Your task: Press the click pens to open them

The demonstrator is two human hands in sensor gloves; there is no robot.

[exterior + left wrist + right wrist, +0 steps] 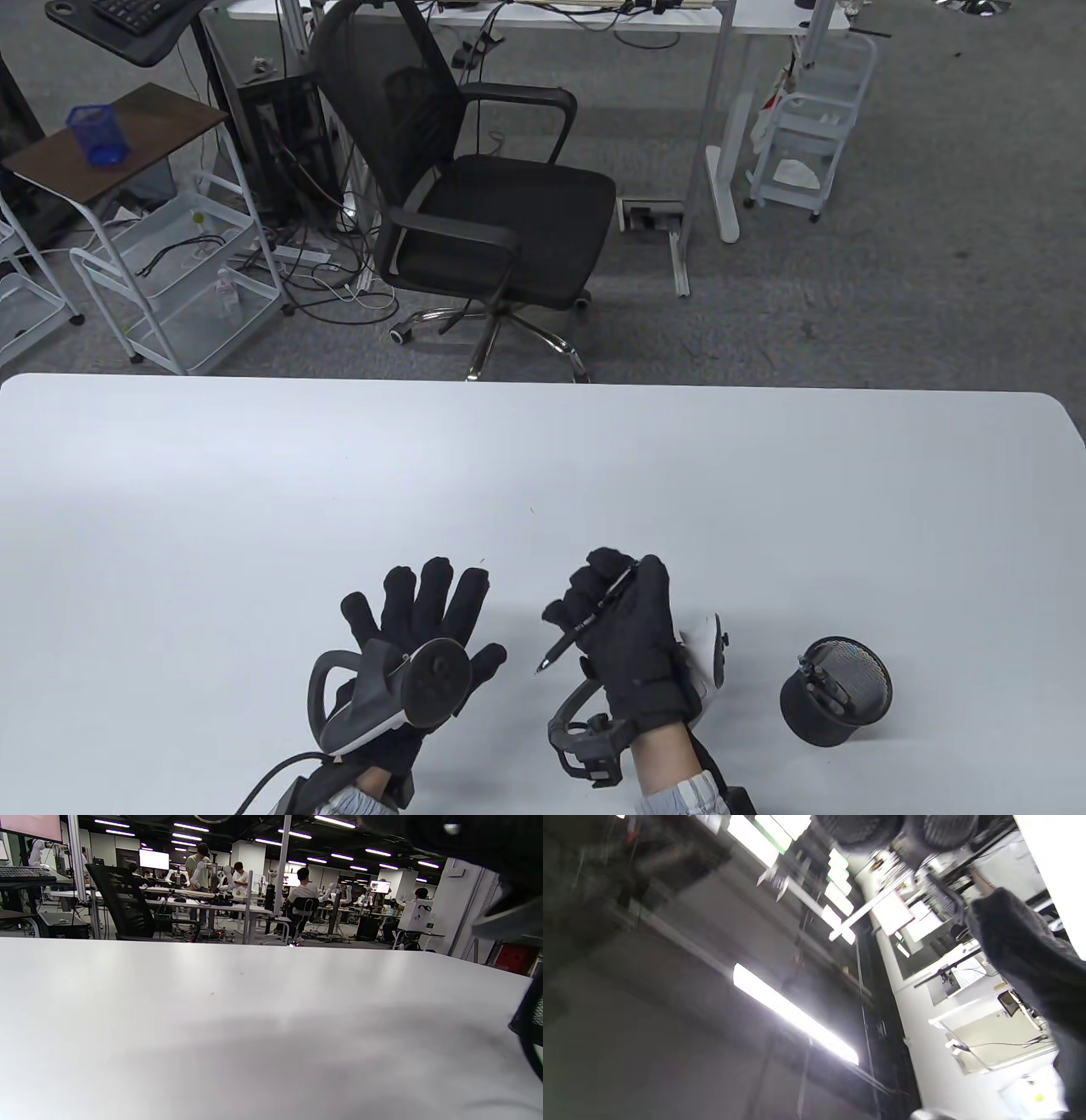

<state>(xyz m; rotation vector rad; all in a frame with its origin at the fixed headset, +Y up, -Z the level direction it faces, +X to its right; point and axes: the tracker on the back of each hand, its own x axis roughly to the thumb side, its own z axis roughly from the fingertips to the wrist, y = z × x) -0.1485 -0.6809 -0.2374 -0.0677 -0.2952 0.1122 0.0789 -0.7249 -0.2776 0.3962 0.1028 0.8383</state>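
In the table view my right hand (624,620) is turned palm up just above the white table (543,475) and grips a black click pen (585,618). The pen lies slanted across the curled fingers, its tip low and left, its button end under the thumb at the upper right. My left hand (424,628) lies flat on the table, palm down with fingers spread, holding nothing, a short way left of the pen. The right wrist view points up at the ceiling; only a gloved finger (1026,950) shows there. The pen is not in either wrist view.
A black mesh pen cup (836,692) stands on the table to the right of my right hand, with at least one pen inside; its edge shows in the left wrist view (530,1027). A black office chair (475,195) stands beyond the table's far edge.
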